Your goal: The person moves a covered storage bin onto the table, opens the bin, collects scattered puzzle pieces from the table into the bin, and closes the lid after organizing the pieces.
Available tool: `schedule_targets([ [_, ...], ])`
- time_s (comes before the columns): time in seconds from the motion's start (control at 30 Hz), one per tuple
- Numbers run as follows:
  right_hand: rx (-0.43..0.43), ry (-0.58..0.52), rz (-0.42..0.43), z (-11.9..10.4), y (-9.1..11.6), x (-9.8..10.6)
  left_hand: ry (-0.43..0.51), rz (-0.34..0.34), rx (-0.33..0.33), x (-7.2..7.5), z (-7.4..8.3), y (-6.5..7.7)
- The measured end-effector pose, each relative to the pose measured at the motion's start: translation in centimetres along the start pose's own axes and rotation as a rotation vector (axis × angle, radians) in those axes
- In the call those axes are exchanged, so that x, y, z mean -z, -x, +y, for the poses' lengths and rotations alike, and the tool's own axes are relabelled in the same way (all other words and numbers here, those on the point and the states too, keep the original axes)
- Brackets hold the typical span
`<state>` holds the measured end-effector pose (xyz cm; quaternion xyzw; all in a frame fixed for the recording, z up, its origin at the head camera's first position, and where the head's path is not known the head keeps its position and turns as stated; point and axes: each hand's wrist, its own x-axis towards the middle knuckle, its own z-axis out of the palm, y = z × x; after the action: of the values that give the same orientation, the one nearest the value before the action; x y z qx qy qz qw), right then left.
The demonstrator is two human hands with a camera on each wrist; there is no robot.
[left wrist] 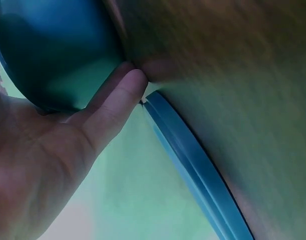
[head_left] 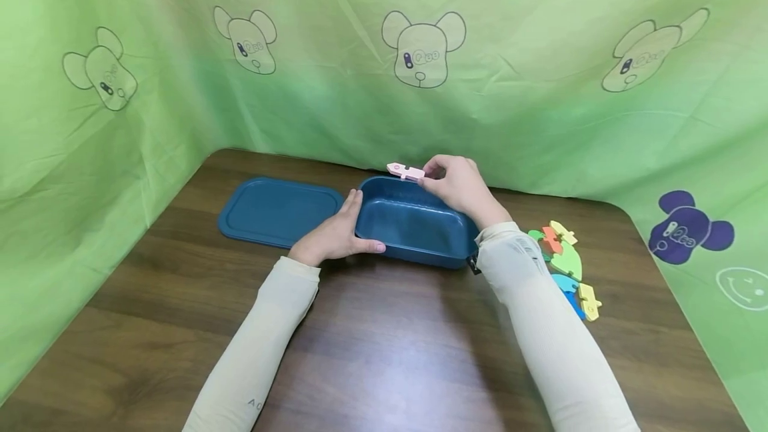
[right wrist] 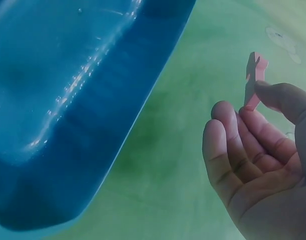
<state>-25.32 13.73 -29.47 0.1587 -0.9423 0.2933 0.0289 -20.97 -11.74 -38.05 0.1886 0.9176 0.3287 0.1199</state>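
Note:
My right hand (head_left: 459, 184) pinches one end of a small pink pointed piece (head_left: 406, 171) between thumb and finger. It holds the piece above the back rim of a deep blue rectangular box (head_left: 414, 227). In the right wrist view, the pink piece (right wrist: 255, 82) is apart from the box wall (right wrist: 107, 145), and the other fingers are loosely bent. My left hand (head_left: 336, 235) touches the box's left front corner, its fingers straight along the left side and its thumb by the front wall. In the head view, no pieces show inside the box.
A flat blue lid (head_left: 279, 212) lies left of the box. Several flat coloured pieces (head_left: 567, 261), green, orange, yellow and blue, lie on the wooden table (head_left: 384, 345) at the right, partly hidden by the right sleeve. A green printed cloth (head_left: 336, 105) hangs behind the table.

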Motion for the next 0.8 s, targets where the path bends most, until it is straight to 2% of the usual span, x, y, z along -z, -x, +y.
schedule_targets([
  [0.53, 0.076, 0.035, -0.028, 0.2, -2.4, -1.5, -0.007, 0.0, 0.011, 0.0, -0.2, -0.1],
  [0.8, 0.064, 0.045, -0.05, 0.4, -3.3, -2.0, -0.012, -0.004, 0.01, 0.0, -0.3, -0.2],
])
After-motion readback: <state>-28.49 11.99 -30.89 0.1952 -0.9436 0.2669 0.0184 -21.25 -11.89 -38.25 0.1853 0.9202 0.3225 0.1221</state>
